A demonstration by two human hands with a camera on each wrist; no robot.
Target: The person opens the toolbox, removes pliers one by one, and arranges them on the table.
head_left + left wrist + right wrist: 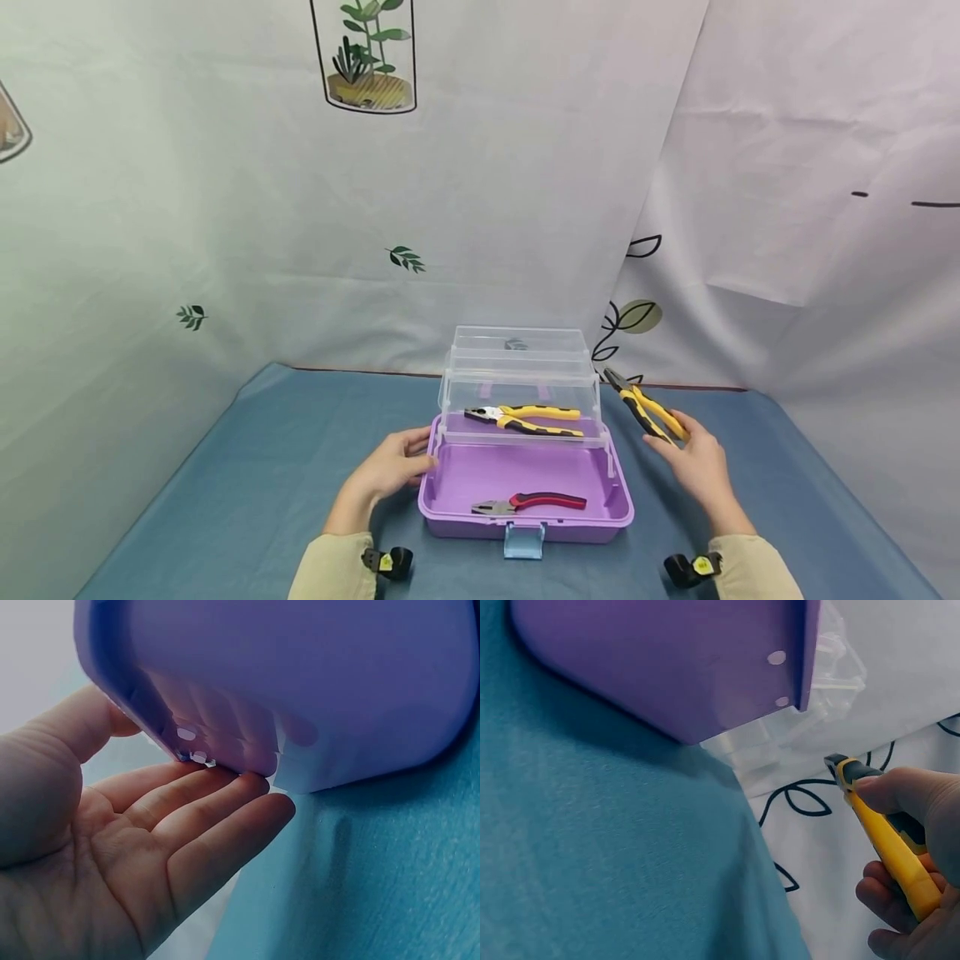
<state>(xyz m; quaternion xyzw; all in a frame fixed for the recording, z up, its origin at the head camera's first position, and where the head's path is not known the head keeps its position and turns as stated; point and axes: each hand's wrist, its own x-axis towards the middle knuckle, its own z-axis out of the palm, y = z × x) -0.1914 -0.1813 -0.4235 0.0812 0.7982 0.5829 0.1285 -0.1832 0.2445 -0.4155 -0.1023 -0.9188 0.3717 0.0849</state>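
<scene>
A purple toolbox stands with its clear tiered trays raised at the back. Yellow-and-black pliers lie in a clear tray, and red-and-black pliers lie in the purple base near the front. My left hand is at the box's left wall, thumb over the rim; in the left wrist view the fingers of this hand extend along the outer side. To the right of the box, my right hand grips a second yellow-and-black pair by the handles, its jaws pointing up and left, above the cloth.
Blue cloth covers the table around the box. A pale fabric backdrop with printed plants hangs behind and at both sides. A light-blue latch hangs at the front of the box.
</scene>
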